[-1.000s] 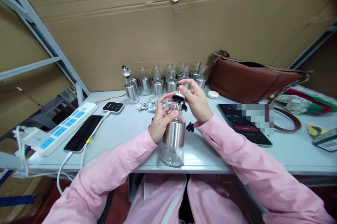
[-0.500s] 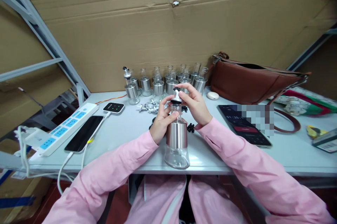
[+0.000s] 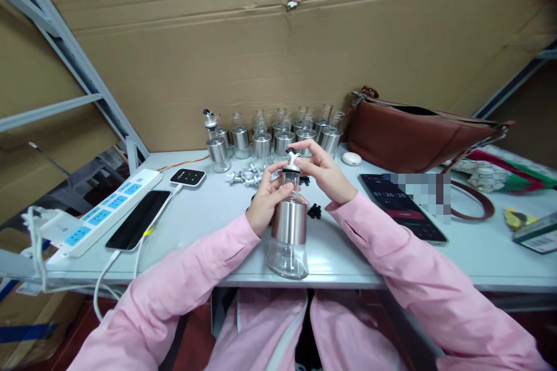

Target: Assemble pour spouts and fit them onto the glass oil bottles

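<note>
At the front edge of the grey-white bench (image 3: 195, 237), the left hand (image 3: 266, 201) grips the neck of a near-upright clear glass bottle with a silver metal band (image 3: 289, 223), while the right hand (image 3: 329, 172) pinches the silver-and-black pour spout (image 3: 292, 162) directly above.

The bottle (image 3: 288, 258) is smooth clear glass with a glossy metal sleeve (image 3: 290, 222).

Bottle (image 3: 289, 223): clear glass, metal-sleeved, roughly upright, near front edge of table (image 3: 331, 263) | Pourer (image 3: 291, 162): silvery, black-tipped, sits atop bottle's neck
</note>
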### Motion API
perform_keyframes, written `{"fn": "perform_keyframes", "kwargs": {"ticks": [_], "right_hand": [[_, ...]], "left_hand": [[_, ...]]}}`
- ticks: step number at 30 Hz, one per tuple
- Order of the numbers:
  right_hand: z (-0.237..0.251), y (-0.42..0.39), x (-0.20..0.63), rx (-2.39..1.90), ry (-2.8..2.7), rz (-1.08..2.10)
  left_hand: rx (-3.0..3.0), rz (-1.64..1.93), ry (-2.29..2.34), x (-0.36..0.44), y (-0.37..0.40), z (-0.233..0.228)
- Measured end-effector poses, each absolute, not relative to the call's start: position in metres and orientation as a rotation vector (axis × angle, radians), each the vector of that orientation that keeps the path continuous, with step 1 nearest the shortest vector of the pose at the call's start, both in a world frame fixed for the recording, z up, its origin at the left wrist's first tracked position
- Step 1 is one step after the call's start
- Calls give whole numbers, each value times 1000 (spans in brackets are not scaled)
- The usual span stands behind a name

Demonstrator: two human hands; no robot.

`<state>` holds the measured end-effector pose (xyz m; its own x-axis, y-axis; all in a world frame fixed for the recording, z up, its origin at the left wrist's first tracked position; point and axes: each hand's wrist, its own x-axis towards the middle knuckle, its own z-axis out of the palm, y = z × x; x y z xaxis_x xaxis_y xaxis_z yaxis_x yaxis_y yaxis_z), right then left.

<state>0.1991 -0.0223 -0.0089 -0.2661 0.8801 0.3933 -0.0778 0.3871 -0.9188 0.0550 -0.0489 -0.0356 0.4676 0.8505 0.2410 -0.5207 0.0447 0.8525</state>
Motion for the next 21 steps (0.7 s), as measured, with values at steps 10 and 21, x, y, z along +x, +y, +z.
{"fn": "perform_keyframes", "kwargs": {"ticks": [10,21], "right_hand": [[-7,-24,201,-756,-1640,1112],[-5,-26,198,-760,-1483,1075]], "left_hand": [[1080,1099,404,56,-52,-34],[1151,1170,408,50,-57,-16]]}}
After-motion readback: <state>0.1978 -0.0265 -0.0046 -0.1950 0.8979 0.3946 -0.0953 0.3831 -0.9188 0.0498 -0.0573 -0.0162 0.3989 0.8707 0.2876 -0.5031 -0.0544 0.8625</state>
